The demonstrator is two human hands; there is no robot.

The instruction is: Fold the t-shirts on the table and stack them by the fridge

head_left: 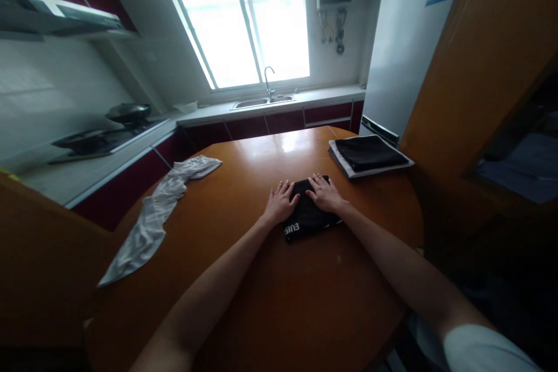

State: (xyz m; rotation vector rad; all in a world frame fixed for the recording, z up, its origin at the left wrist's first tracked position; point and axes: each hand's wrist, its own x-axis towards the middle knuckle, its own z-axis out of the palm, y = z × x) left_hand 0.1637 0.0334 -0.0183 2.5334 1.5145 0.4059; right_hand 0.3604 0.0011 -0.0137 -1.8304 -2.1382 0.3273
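Observation:
A folded black garment (311,215) with white lettering near its lower left corner lies flat on the wooden table (244,186). My left hand (281,203) rests palm down on its left edge, fingers stretched out. On its upper right part lies my right hand (326,193), also flat with the fingers spread. Neither hand grips the cloth. To the right is a neat stack of folded clothes (370,154), black on top with white beneath. A crumpled light grey cloth (159,215) stretches along the table's left side.
Beyond the table runs a counter with a sink and tap (269,90) under a bright window. A stove (108,136) with a pan stands on the left counter. At the right are a fridge (401,40) and a wooden panel (462,81) close to the table edge.

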